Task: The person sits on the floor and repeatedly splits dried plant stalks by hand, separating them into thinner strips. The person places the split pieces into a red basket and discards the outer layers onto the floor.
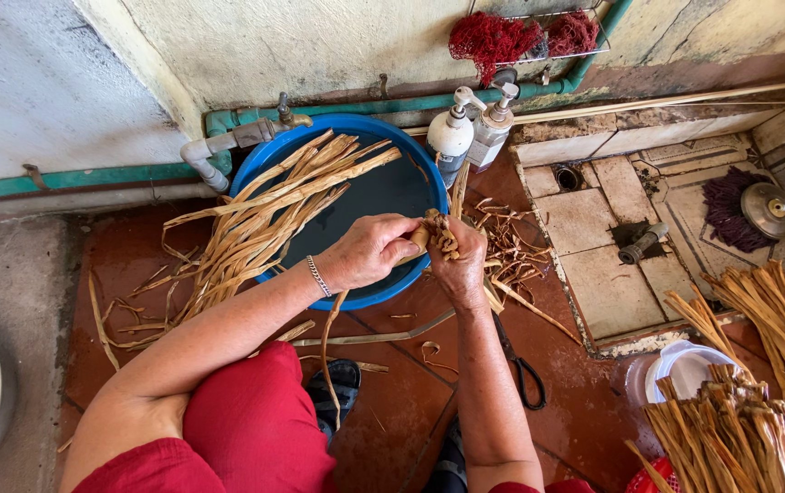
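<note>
**Fibre strips worked over a blue tub on a red tiled floor**

A worn red tiled floor [136, 265] below a stained plaster wall [319, 46] is seen from above. At the centre, a small woven bundle of fibre [441, 233] is held between both hands, just above the near rim of a blue tub [347, 128]. The left hand [369, 251] is closed around the bundle's left end, fingers curled and pressed together on it. The right hand [463, 265] is pinched shut on the bundle from the right, thumb and fingers against the braid. A long strip [326, 356] is seen hanging from the hands toward the floor. A sheaf of tan strips [273, 205] is laid across the tub's left rim, its ends spread on the tiles. Black-handled scissors [525, 374] are lying on the floor just right of the right forearm. Two pump bottles [470, 132] are placed behind the tub, near the wall. Stacked dry stalks [758, 402] are piled at the lower right.
</note>
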`<state>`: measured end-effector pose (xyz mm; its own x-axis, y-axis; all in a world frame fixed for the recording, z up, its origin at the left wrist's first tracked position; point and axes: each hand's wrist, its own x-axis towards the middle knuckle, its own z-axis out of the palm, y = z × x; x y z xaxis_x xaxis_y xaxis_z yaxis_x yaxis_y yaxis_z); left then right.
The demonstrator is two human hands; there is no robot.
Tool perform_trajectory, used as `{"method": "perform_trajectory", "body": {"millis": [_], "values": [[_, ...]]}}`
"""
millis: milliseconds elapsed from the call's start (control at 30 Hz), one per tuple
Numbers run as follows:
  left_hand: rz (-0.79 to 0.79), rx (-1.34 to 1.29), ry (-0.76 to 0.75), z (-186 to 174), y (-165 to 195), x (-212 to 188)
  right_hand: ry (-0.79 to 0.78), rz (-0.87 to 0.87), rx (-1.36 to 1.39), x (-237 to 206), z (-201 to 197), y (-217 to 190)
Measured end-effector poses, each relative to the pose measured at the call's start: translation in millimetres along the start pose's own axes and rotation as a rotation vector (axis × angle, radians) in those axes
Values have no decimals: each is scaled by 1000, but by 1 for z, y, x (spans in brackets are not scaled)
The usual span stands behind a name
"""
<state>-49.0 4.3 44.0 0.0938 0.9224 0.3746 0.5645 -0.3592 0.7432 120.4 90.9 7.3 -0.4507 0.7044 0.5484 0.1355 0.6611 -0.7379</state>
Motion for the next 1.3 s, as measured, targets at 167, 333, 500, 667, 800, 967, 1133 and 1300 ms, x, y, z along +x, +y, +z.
{"method": "perform_trajectory", "body": {"millis": [167, 333, 500, 667, 800, 967, 1133, 1300], "values": [[0, 150, 27, 4, -2, -2, -2, 22, 25, -5, 5, -2], [38, 174, 161, 7, -21, -3, -13, 6, 33, -11, 15, 7], [-263, -104, 7, -10, -32, 8, -112, 263, 326, -5, 11, 26], [-554, 30, -230, -59, -30, 0, -22, 479, 259, 6, -40, 34], [-268, 146, -41, -69, -21, -5, -31, 583, 230, 14, -72, 25], [-49, 389, 29, -54, -5, -2, -49, 251, 146, 14, -47, 6], [173, 611, 105, -51, 7, 2, -199, 313, 149, 5, -17, -2], [278, 680, 138, -57, 10, 4, -237, 336, 230, 3, -13, 4]]}}
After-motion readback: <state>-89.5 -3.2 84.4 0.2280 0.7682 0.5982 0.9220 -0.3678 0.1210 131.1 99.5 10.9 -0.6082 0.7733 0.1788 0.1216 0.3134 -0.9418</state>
